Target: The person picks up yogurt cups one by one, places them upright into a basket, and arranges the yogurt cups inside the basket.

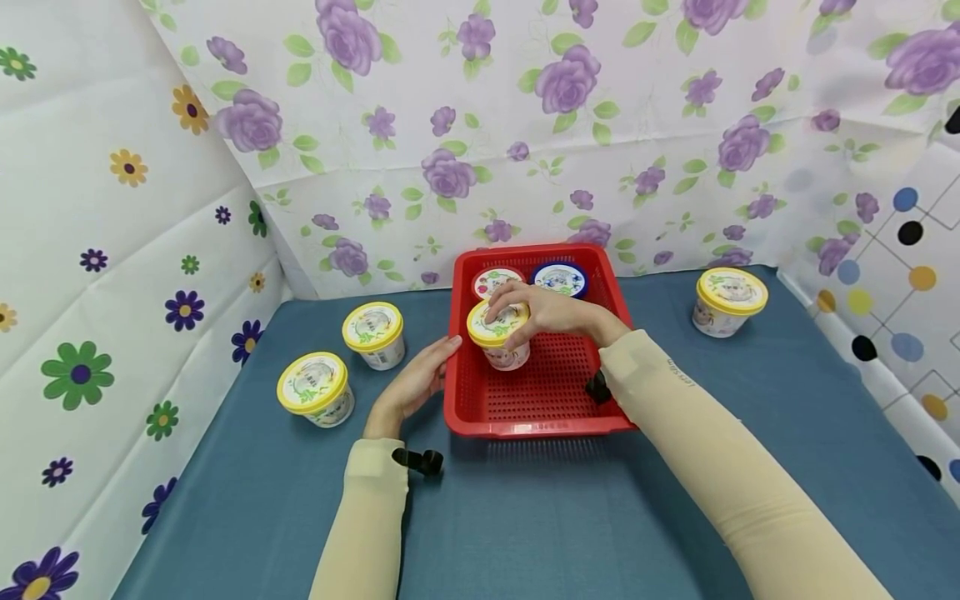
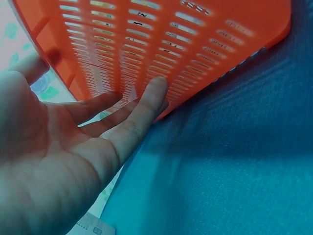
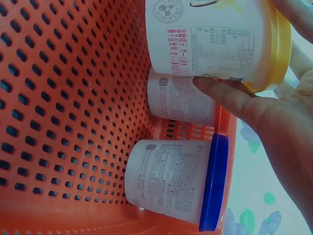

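My right hand (image 1: 562,312) grips a white tub with a yellow lid (image 1: 507,358) from above, inside the left part of a red plastic basket (image 1: 540,429). In the right wrist view the fingers curve round the lid and side of this yellow-lidded tub (image 3: 210,41), which overlaps a second tub (image 3: 181,100) behind it. Outside the basket, my left hand (image 1: 416,379) touches the left wall. The left wrist view shows its fingers (image 2: 139,112) nearly straight along the slotted side, with the thumb up by the rim.
At the basket's back stand a red-lidded tub (image 1: 497,279) and a blue-lidded tub (image 1: 561,279). Two yellow-lidded tubs (image 1: 375,329) (image 1: 315,387) stand left of it on the blue cloth (image 1: 525,533). Another yellow-lidded tub (image 1: 727,300) stands at the right. Flowered sheets (image 1: 465,125) rise behind.
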